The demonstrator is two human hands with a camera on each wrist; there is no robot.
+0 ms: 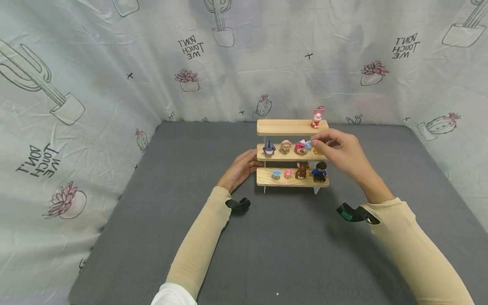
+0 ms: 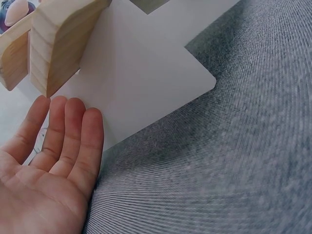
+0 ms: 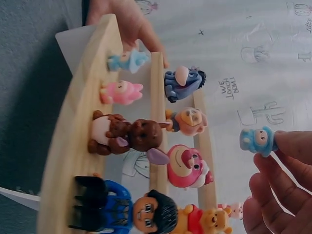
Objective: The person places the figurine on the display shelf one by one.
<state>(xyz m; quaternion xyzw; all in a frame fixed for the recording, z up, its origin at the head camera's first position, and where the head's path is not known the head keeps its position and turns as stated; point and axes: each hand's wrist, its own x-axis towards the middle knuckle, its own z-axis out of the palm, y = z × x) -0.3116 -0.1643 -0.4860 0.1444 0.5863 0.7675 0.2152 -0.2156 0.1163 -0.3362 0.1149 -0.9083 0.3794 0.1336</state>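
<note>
My right hand point(image 1: 343, 154) pinches a small light-blue figurine with a hat point(image 3: 257, 140) between thumb and fingers, in front of the middle tier of a wooden three-tier display shelf point(image 1: 291, 128). My left hand point(image 2: 53, 180) is at the shelf's left side, its fingers extended by the white side panel point(image 2: 141, 83) and the board's end. On the middle tier sit a blue-purple donkey point(image 3: 184, 84), a tan figurine point(image 3: 189, 121), a pink bear point(image 3: 186, 165) and a yellow bear in red point(image 3: 204, 220), partly hidden by my right hand in the head view.
The bottom tier holds another light-blue figurine point(image 1: 276, 174), a small pink one point(image 1: 287, 173), a brown kangaroo point(image 1: 301, 170) and a black-haired figure in blue point(image 1: 319, 172). A pink piglet point(image 1: 317, 117) stands at the top tier's right end. Grey cloth point(image 1: 183, 178) covers the table.
</note>
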